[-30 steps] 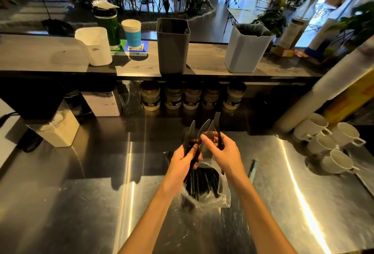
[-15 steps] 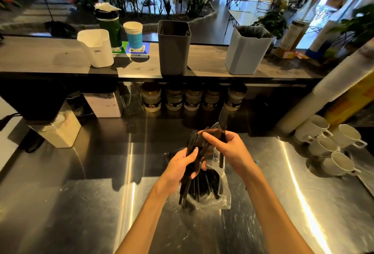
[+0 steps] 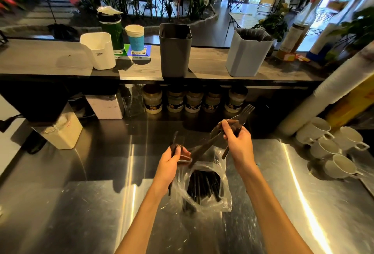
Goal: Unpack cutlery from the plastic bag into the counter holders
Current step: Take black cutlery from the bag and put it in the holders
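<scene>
Right hand (image 3: 239,144), at 1 o'clock of the plastic bag (image 3: 204,185), is curled round a fork (image 3: 243,116) and other dark cutlery, now risen higher and further right than half a second ago. Left hand (image 3: 172,160), at the bag's 10 o'clock, grips a dark bundle (image 3: 183,153), now parted from the right hand. The bag stands open on the steel counter (image 3: 81,203), more cutlery inside; the grey holder (image 3: 175,50) sits at 12 o'clock on the shelf.

Both bare forearms reach forward — left hand (image 3: 171,159) and right hand (image 3: 237,141) each curled tight.
</scene>
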The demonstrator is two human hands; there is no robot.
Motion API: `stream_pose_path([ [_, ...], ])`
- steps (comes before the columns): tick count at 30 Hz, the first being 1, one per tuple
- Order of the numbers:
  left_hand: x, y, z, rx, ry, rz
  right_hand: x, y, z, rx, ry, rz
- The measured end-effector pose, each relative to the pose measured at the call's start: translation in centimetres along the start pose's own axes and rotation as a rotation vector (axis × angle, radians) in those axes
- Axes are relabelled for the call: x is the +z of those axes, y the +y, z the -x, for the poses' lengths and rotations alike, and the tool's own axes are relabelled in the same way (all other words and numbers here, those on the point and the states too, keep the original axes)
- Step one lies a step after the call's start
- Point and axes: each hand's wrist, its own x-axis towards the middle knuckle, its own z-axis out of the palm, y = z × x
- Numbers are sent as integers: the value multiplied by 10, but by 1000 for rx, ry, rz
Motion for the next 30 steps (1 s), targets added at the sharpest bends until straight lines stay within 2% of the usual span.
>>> stream_pose_path([
  [2, -5, -1, -1, 13, 72, 19, 0, 1, 1, -37, 2, 28],
  [4, -7, 1, -1, 15, 80, -8, 2, 3, 4, -52, -45, 53],
  [6, -5, 6, -1, -21, 28, 1, 6, 5, 8, -28, -136, 62],
  [10, -1, 10, -2, -52, -138, 208, 19, 6, 22, 12, -334, 93],
  [15, -2, 8, 3, 11, -146, 108, 31, -1, 29, 15, -475, 44],
  [25, 1, 17, -1, 66, -70, -148, 40, -1, 17, 33, -458, 225],
  [30, 6, 28, 3, 39, -103, -117, 42, 1, 10, 55, -452, 243],
])
